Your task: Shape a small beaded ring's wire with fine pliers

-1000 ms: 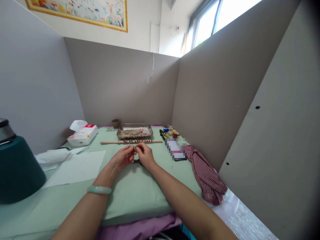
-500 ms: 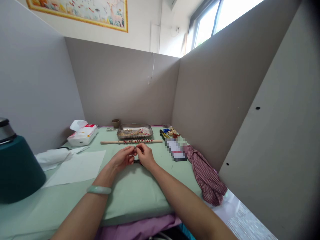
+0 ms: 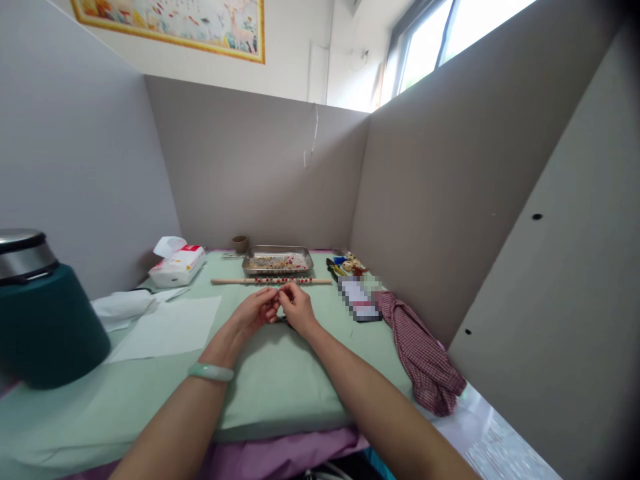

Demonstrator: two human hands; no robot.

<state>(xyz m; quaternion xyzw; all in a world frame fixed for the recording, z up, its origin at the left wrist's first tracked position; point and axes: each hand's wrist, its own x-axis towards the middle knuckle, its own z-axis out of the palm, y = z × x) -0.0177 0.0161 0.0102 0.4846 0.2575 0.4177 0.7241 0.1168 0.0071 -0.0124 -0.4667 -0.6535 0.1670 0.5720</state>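
Note:
My left hand (image 3: pixel 257 310) and my right hand (image 3: pixel 297 307) meet over the middle of the green-covered table (image 3: pixel 280 400). The fingertips of both are pinched together, with something between them too small to make out. Under my hands lies a small dark item (image 3: pixel 282 319), partly hidden. Just beyond my fingers a pale wooden stick (image 3: pixel 233 282) lies crosswise, with red beads or dots along it. Behind the stick stands a metal tray (image 3: pixel 250 268) holding many small red and yellowish beads.
A big teal flask (image 3: pixel 50 327) stands at left, near white paper sheets (image 3: pixel 167 328) and a tissue pack (image 3: pixel 177 268). A small brown pot (image 3: pixel 240 244) is at the back. On the right lie pliers (image 3: pixel 333 268), a blurred-out phone (image 3: pixel 360 299) and a checked cloth (image 3: pixel 423 353). Grey partitions (image 3: pixel 265 160) surround the table.
The whole view has shifted slightly, so everything appears a little further right. My hands stay pinched together, with only small finger movement.

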